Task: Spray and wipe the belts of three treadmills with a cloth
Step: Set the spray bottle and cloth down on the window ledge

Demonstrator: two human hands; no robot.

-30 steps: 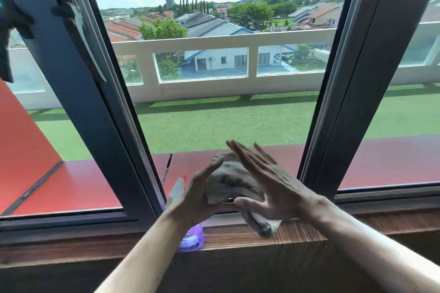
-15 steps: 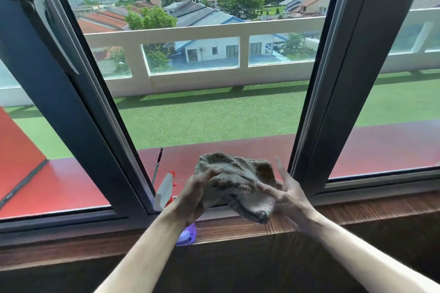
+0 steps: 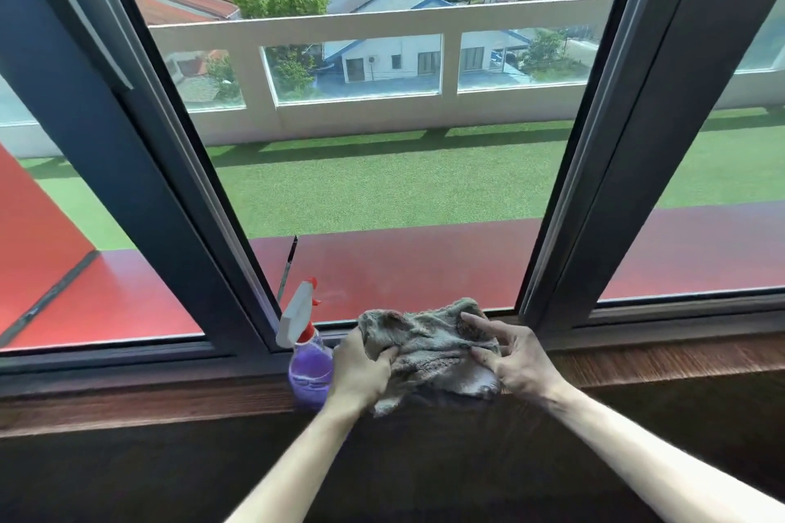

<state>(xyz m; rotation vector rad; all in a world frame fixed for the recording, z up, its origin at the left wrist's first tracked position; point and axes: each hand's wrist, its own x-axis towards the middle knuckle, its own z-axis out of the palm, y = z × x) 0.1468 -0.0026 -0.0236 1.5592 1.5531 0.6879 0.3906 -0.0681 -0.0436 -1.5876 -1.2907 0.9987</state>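
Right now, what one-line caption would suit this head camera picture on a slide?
Both hands, left and right, grip a grey cloth at the wooden windowsill, beside a purple spray bottle.

Both forearms were bare from the lower edge of the view up to the wrists, with no sleeve showing. The left hand (image 3: 361,369) and right hand (image 3: 516,361) wore no gloves, rings, watch or bracelet.

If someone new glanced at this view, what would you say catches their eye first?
Probably the two hands low in the middle: the left hand and right hand both grip a crumpled grey-brown cloth over the wooden sill. Just left of them stands a spray bottle of purple liquid with a white-and-red trigger head. Behind the glass lie a red ledge and green turf.
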